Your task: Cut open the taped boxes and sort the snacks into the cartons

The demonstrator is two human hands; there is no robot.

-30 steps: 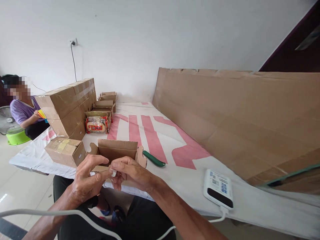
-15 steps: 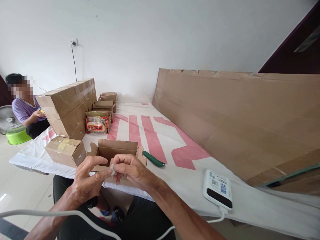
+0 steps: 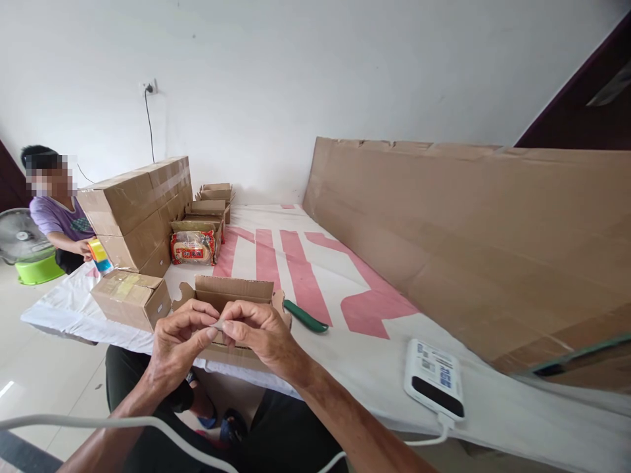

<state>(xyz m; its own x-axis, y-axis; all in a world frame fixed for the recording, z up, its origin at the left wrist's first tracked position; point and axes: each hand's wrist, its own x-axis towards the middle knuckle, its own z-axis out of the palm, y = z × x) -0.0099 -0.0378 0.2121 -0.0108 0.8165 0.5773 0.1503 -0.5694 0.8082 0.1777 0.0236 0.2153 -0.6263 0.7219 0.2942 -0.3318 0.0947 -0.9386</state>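
Note:
Thumb and fingers of my left hand (image 3: 178, 336) are closed on one side of a small pale piece (image 3: 218, 324), too small for me to tell its kind. My right hand (image 3: 261, 334) pinches the other side, fingertips almost touching those of the left. Both hands are held over the near side of an open cardboard box (image 3: 234, 286), whose flaps stand up; they hide much of its inside. Just right of that box lies a curved dark green tool (image 3: 305, 317). A taped, closed carton (image 3: 131, 297) sits to the left.
Stacked cartons (image 3: 142, 213) stand at the left, beside a row of open boxes holding a red-printed packet (image 3: 193, 247). A white device (image 3: 434, 380) with a cable lies at right. A large cardboard sheet (image 3: 444, 249) leans beyond. A person (image 3: 62, 213) holds a colourful object.
My left fingers have come in from being spread to pinch the pale piece together with the right. The person at left has reached toward the table with the colourful object.

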